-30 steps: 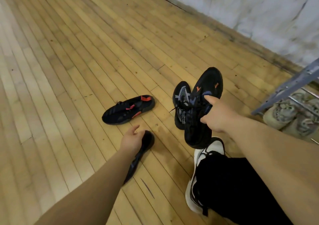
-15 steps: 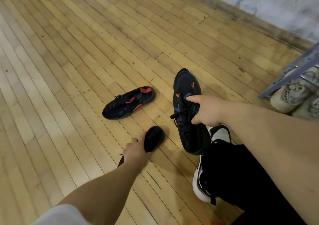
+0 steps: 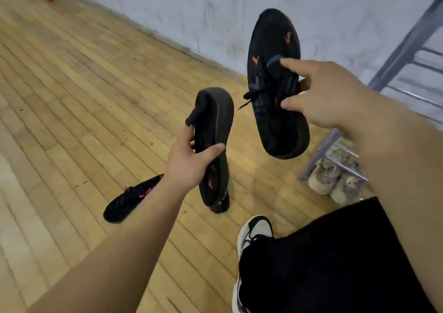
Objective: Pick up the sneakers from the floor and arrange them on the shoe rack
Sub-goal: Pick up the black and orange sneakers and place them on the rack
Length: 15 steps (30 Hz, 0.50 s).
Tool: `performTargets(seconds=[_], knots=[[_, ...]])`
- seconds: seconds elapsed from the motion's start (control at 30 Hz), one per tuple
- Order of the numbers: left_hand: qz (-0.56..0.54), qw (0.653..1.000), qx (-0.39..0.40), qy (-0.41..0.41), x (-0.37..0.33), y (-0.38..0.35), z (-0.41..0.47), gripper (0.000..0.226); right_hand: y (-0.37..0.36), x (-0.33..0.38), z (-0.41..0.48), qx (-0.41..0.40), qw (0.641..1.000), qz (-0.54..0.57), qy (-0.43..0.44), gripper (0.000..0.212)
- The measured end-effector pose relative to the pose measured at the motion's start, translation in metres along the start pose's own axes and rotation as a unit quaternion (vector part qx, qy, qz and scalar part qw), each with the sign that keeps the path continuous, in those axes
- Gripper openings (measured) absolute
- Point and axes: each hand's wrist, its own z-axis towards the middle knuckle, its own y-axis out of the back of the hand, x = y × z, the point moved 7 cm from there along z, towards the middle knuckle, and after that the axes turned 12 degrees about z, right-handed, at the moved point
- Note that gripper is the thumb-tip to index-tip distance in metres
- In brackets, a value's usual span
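Observation:
My right hand (image 3: 323,92) grips a black sneaker with orange marks (image 3: 275,49) by its laces and tongue, held in the air with the toe pointing up toward the wall. My left hand (image 3: 189,164) grips a second black sneaker (image 3: 215,125) by its side, sole turned toward me, lifted off the floor. A third black sneaker with red accents (image 3: 129,200) lies on the wooden floor, partly hidden behind my left forearm. The grey metal shoe rack (image 3: 402,49) stands at the right against the wall.
A beige pair of sneakers (image 3: 335,180) sits on the rack's bottom level. My own foot in a white and black shoe (image 3: 251,233) and a black trouser leg (image 3: 335,260) are at the lower right. A pale wall (image 3: 191,13) runs behind the wooden floor.
My left hand has taken hold of the sneaker from the floor and lifted it. My right hand has raised its sneaker higher, and the view has swung toward the wall and rack.

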Motion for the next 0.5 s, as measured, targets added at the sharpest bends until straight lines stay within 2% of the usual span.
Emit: performTargets(seconds=[0.1,0.2,0.27,0.37,0.43,0.5], knots=[[0.035,0.99,0.042,-0.128,-0.104,-0.008,0.02,0.058,0.077,-0.001,-0.03,-0.064,0.997,0.003,0.034,0.08],[0.096,0.952,0.12,-0.265,-0.204,-0.027,0.011,0.071,0.144,-0.019,-0.077,-0.094,0.995,-0.035,0.022,0.08],[0.17,0.908,0.158,-0.35,-0.255,-0.043,-0.003,0.084,0.175,-0.036,-0.112,-0.088,0.995,-0.055,0.002,0.08],[0.276,0.825,0.251,-0.425,-0.308,-0.088,-0.03,0.085,0.197,-0.075,-0.166,-0.055,0.996,-0.048,-0.042,0.078],[0.33,0.768,0.325,-0.442,-0.323,-0.128,-0.044,0.076,0.188,-0.125,-0.2,-0.016,0.996,-0.005,-0.086,0.077],[0.352,0.734,0.389,-0.43,-0.321,-0.17,-0.054,0.068,0.16,-0.182,-0.227,0.07,0.985,0.067,-0.141,0.075]])
